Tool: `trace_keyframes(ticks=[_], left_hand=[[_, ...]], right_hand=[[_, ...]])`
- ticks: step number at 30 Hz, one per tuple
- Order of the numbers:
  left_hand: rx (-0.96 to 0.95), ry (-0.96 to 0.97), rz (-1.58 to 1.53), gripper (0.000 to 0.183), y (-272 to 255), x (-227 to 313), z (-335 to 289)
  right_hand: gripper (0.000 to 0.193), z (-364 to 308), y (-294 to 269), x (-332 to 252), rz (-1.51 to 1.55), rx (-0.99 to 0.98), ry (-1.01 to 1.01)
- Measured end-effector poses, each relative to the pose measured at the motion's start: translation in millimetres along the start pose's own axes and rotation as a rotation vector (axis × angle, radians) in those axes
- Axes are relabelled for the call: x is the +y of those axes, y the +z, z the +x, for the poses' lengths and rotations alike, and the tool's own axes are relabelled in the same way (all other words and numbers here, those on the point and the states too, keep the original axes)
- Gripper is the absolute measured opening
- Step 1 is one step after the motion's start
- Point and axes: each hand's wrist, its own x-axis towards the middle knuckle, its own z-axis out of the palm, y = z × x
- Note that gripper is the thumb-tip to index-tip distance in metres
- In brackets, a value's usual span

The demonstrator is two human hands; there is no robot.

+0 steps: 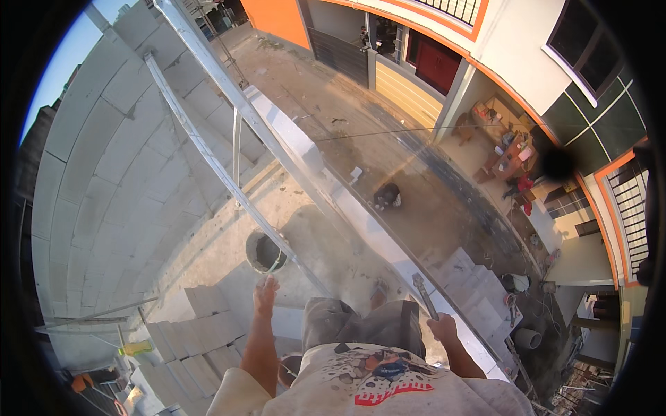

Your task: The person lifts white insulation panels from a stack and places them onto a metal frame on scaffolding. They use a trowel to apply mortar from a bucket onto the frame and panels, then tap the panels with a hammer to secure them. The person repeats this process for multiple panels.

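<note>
My left hand hangs over the pale floor, just short of a dark round bucket. Its fingers are loosely bent and apart, with nothing visible in them. The bucket's thin handle rests against the rim on my side. On the other side, my right hand is closed round the handle of a hammer-like tool. The grey head of that tool points away from me, over the top of a white block wall; its exact kind is hard to make out.
Long metal bars slant across in front of me. Stacked pale blocks stand at left, and more blocks lie below the wall. A person is down on the ground beyond it. Orange-trimmed houses line the far side.
</note>
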Motion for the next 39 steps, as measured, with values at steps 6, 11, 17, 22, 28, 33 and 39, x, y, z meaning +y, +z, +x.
trace_keyframes(ticks=[6, 11, 17, 22, 28, 33, 39], left_hand=[[-0.004, -0.004, -0.244, 0.064, 9, 111, 89], [-0.106, 0.031, -0.313, 0.074, 47, 191, 219], [-0.207, 0.177, -0.058, 0.099, 98, 284, 392], [-0.026, 0.052, 0.067, 0.118, 132, 362, 482], [-0.085, 0.006, 0.225, 0.107, 145, 378, 518], [-0.156, 0.038, 0.263, 0.102, 150, 360, 544], [-0.140, 0.076, 0.167, 0.093, 152, 352, 542]], right_hand=[[0.034, 34, -44, -148, 0.194, 0.159, -0.483], [0.035, 73, -17, -233, 0.151, 0.205, -0.384], [0.037, 162, 8, -402, 0.161, 0.170, -0.511], [0.041, 238, 8, -575, 0.275, 0.202, -0.812], [0.043, 254, 9, -645, 0.187, 0.016, -0.610], [0.042, 264, 15, -614, 0.088, 0.083, -0.634], [0.044, 291, 14, -706, 0.190, 0.036, -0.715]])
